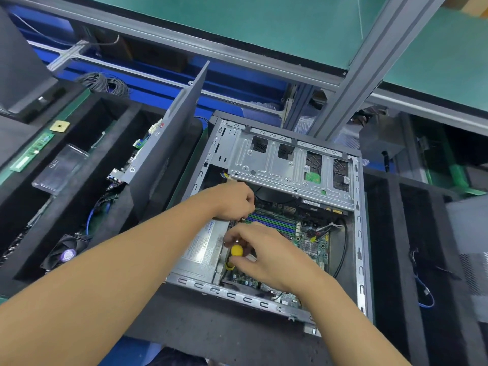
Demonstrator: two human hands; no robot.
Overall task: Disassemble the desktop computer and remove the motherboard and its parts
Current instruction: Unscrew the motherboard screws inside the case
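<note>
Left hand (235, 202) and right hand (266, 257) are bare, like both forearms (118, 260).

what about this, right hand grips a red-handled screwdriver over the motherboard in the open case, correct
The handle is yellow, not red. The head view shows the right hand gripping a yellow-handled screwdriver over the motherboard in the open case.

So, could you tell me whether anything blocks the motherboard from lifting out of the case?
Yes: the metal drive cage overhangs the far edge of the motherboard, and wires lie across its right part.
</note>
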